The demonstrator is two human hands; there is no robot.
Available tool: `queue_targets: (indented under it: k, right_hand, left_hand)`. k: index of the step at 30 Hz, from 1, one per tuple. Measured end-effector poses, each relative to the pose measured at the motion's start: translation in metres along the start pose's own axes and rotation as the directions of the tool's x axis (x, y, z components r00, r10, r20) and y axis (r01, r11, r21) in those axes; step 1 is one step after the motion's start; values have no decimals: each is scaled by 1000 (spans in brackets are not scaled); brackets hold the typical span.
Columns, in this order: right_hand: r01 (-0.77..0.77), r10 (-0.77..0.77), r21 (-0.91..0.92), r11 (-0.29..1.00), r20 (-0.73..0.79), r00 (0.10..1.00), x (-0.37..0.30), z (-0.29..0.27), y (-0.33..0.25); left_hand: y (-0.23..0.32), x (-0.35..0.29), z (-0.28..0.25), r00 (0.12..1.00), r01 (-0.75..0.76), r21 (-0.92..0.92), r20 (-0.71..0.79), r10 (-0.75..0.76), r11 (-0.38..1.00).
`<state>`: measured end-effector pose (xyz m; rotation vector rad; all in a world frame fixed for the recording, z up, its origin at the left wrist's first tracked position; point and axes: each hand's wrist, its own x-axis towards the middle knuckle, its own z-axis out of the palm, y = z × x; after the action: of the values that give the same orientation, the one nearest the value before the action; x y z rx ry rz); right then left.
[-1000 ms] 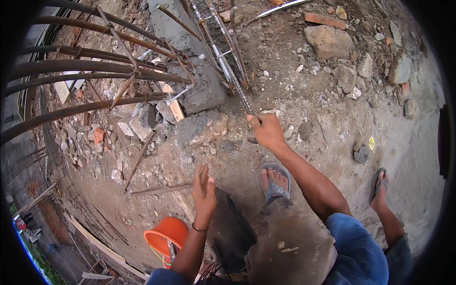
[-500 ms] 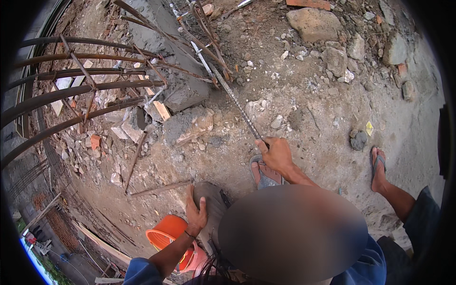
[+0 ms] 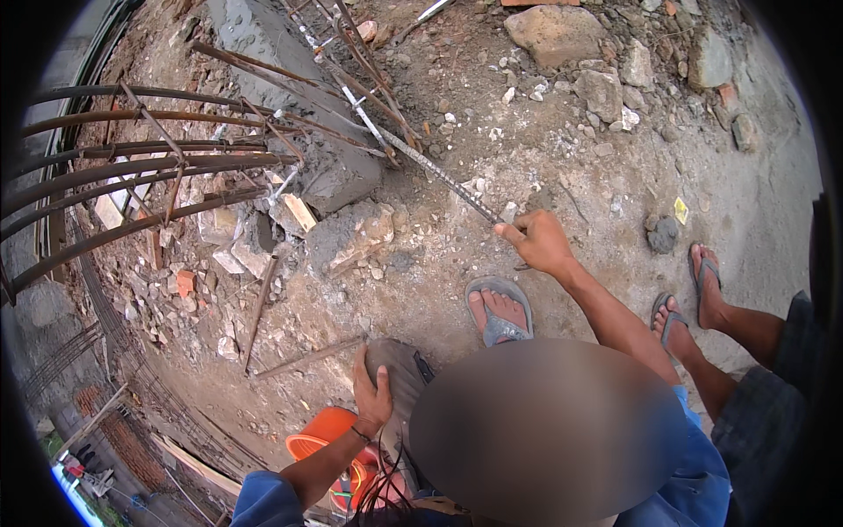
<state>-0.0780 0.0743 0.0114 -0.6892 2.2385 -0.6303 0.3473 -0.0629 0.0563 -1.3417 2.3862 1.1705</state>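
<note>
My right hand [image 3: 540,241] is closed around the near end of a ribbed steel rod [image 3: 450,182]. The rod slants up and left to a cluster of rusty bars beside a grey concrete beam [image 3: 342,176], and its upper stretch is pale. Fingers apart, my left hand [image 3: 372,397] lies on my bent knee [image 3: 393,364], which is covered in dark cloth. My foot in a grey sandal [image 3: 499,309] is planted on the dirt below my right hand. A blurred oval hides much of my body at the lower middle.
Curved rusty bars [image 3: 132,162] tied with cross pieces stick out at left. Broken masonry and a large stone [image 3: 555,35] lie around. An orange bucket [image 3: 325,430] stands beside my left forearm. Another person's sandalled feet [image 3: 705,272] are at the right.
My right hand has moved up and to the right with the rod's end, and its forearm is more stretched out. The other person's second foot has come into view. My left hand stays on the knee.
</note>
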Motion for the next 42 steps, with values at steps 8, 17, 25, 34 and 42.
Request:
queue_targets:
  k: [8,17,25,34,42]
  right_hand:
    - [-17,12,-66,998,-71,997,-22,-43,-70]
    - [-94,93,-96,991,-21,995,-34,-3,-41]
    - [-260,193,701,665,175,965,-73,87,-44]
    - [-177,186,575,799,43,982,-81,89,-35]
    - [22,-23,-5,1000,-121,992,-59,93,-33]
  left_hand:
    - [6,-3,5,1000,23,-33,-11,-23,999]
    - [21,8,6,997,64,-42,-45,-66,997]
    - [-2,-2,5,1000,-20,20,9,20,1000]
    - [-5,-2,2,999,16,-15,-31,-17,1000]
    - [-6,-7,-2,999,26,-53,-18,-27,998]
